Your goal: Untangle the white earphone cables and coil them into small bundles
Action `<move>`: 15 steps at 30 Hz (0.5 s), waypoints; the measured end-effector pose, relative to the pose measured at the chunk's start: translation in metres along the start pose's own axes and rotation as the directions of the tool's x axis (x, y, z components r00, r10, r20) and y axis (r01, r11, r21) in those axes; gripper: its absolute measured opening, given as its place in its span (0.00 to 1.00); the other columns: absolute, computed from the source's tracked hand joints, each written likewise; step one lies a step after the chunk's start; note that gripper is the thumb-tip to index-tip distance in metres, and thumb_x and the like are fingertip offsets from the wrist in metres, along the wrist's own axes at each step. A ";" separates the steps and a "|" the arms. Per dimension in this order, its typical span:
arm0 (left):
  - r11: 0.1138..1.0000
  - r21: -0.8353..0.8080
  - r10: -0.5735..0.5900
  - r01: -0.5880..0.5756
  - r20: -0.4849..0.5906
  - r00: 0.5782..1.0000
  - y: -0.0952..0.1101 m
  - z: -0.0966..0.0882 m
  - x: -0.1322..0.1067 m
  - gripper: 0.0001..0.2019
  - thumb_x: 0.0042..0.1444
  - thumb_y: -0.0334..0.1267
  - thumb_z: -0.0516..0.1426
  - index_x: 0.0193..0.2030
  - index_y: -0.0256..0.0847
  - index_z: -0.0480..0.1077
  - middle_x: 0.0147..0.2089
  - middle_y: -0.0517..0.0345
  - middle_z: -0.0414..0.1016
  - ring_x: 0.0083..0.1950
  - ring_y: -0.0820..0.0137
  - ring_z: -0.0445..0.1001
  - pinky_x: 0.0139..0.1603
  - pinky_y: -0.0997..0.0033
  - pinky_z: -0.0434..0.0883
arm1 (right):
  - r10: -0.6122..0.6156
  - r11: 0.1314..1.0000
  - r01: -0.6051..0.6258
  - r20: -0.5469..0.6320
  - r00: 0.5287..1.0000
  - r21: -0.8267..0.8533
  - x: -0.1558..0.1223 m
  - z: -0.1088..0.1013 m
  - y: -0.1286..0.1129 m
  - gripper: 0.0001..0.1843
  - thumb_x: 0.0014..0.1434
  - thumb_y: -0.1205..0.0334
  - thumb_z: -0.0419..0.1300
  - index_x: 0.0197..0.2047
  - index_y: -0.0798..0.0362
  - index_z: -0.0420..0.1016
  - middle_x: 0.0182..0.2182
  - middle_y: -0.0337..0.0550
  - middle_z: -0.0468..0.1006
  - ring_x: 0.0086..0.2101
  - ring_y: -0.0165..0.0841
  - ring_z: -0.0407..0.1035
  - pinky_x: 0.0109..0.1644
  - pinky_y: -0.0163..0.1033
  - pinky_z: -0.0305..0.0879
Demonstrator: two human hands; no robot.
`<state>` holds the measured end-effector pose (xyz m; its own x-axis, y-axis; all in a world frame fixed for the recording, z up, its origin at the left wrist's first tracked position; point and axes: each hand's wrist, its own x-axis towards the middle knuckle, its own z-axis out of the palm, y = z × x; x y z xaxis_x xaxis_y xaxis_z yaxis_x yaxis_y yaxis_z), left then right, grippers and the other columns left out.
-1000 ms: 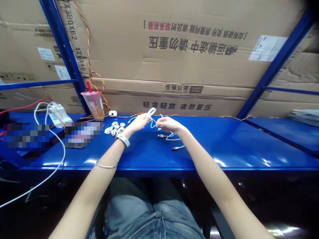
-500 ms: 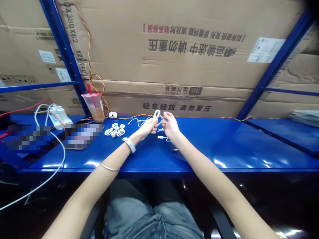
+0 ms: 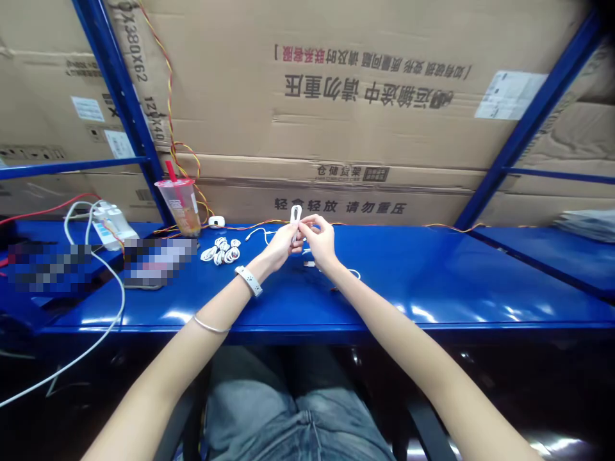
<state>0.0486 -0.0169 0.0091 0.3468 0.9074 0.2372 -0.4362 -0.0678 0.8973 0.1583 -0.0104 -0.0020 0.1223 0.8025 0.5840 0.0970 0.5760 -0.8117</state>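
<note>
Grip closed on white cable loop [image 3: 296,216], left hand [image 3: 282,250], right hand [image 3: 319,243] now closer

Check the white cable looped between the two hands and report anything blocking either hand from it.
Nothing visible blocks them: the bare left hand and bare right hand both already touch the white looped cable.

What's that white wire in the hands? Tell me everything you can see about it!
It is a thin white cable, smooth and rubbery-looking. Part of it is folded into a narrow upright loop, held between the left hand and the right hand above a blue metal bench. More of it trails across the bench on both sides, and a metal plug lies near the right hand.
</note>
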 end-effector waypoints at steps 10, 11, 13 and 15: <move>0.997 0.056 -0.061 0.059 0.046 0.997 0.013 -0.010 0.001 0.09 0.60 0.39 0.52 0.31 0.37 0.61 0.21 0.67 0.54 0.16 0.83 0.50 0.15 0.84 0.47 | 0.121 0.988 -0.143 0.283 0.952 0.058 0.018 -0.023 -0.015 0.11 0.44 0.60 0.64 0.32 0.54 0.70 0.28 0.36 0.71 0.25 0.25 0.63 0.27 0.30 0.58; 0.997 0.046 -0.071 0.068 0.074 0.995 0.015 -0.011 0.000 0.10 0.60 0.39 0.52 0.31 0.37 0.60 0.21 0.68 0.52 0.16 0.83 0.49 0.15 0.84 0.47 | 0.154 0.975 -0.196 0.313 0.937 0.106 0.022 -0.029 -0.016 0.13 0.43 0.62 0.64 0.34 0.53 0.70 0.29 0.35 0.71 0.26 0.24 0.63 0.27 0.30 0.59; 0.994 0.014 -0.112 0.112 0.180 0.977 0.021 -0.010 -0.004 0.10 0.60 0.40 0.53 0.31 0.36 0.60 0.22 0.68 0.50 0.17 0.84 0.48 0.15 0.85 0.48 | 0.160 0.957 -0.230 0.337 0.928 0.179 0.027 -0.039 -0.020 0.16 0.42 0.64 0.64 0.38 0.51 0.71 0.34 0.35 0.73 0.28 0.24 0.66 0.29 0.29 0.61; 0.980 0.005 -0.192 0.201 0.310 0.931 0.025 -0.008 -0.008 0.11 0.60 0.41 0.53 0.31 0.36 0.61 0.22 0.68 0.49 0.18 0.84 0.48 0.16 0.86 0.49 | 0.091 0.963 -0.182 0.392 0.915 0.201 0.028 -0.045 -0.023 0.22 0.44 0.63 0.64 0.45 0.48 0.71 0.43 0.38 0.75 0.35 0.27 0.69 0.35 0.30 0.64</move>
<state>0.0284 -0.0224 0.0265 0.6639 0.7297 0.1636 -0.3533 0.1133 0.9286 0.2037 -0.0085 0.0337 -0.2669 0.8481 0.4577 -0.1274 0.4397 -0.8891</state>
